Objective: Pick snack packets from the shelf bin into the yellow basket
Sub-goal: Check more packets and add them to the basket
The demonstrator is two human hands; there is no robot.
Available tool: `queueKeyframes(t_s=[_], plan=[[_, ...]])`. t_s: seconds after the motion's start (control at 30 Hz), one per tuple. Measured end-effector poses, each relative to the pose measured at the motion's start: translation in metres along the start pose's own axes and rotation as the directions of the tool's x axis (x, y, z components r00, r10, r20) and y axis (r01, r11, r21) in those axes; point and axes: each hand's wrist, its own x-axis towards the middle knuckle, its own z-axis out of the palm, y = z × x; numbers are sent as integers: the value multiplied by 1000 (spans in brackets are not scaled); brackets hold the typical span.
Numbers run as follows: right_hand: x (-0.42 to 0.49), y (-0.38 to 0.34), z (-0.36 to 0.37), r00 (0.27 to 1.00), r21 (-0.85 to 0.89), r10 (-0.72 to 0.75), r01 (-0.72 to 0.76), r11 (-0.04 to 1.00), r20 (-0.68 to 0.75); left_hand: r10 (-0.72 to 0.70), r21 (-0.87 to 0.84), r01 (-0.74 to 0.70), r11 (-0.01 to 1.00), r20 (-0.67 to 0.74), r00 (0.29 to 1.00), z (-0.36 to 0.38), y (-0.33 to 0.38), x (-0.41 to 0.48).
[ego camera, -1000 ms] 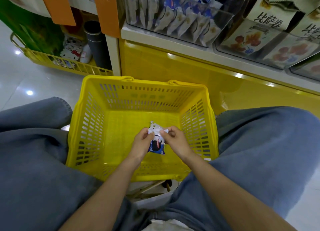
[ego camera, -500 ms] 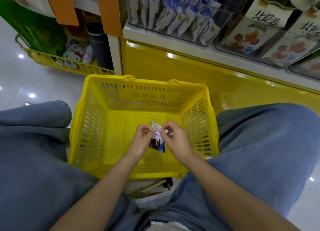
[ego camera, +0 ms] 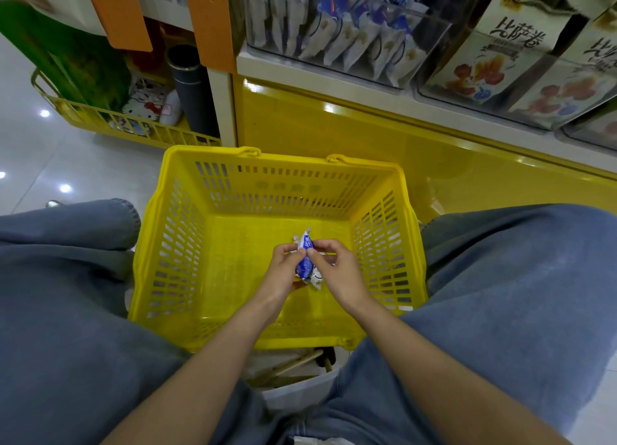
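A yellow plastic basket (ego camera: 207, 251) stands on the floor between my knees. Inside it, above its floor, my left hand (ego camera: 282, 271) and my right hand (ego camera: 337, 271) both pinch a small blue-and-white snack packet (ego camera: 305, 261); a second white packet seems to lie behind it, partly hidden by my fingers. Above and behind the basket, the clear shelf bin (ego camera: 350, 33) holds several more blue-and-white packets standing upright.
A yellow cabinet front (ego camera: 334, 134) rises just behind the basket. Right of the snack bin, another clear bin holds illustrated boxes (ego camera: 494, 67). A low yellow wire rack (ego camera: 110, 117) with goods and a dark cylinder (ego camera: 193, 90) is at left. My jeans-clad legs flank the basket.
Both hands have stayed in the basket and have turned the packet: its blue printed side now faces up and it sits more upright between the fingertips.
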Motion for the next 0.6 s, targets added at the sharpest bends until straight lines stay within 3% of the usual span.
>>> queueKeyframes(t_s=[0.17, 0.3, 0.47, 0.6], plan=[[0, 4, -3, 988, -156, -151, 151, 976, 9, 87, 76, -85, 993, -14, 996, 0, -5, 1], [4, 2, -3, 993, -124, -114, 116, 985, 26, 127, 120, -120, 986, -57, 990, -3, -4, 5], [4, 5, -2, 982, -350, -182, 154, 924, -48, 143, 209, -125, 970, -75, 987, 2, -8, 6], [7, 4, -2, 989, -238, -130, 111, 965, -68, 141, 181, -124, 976, -85, 986, 4, -7, 8]])
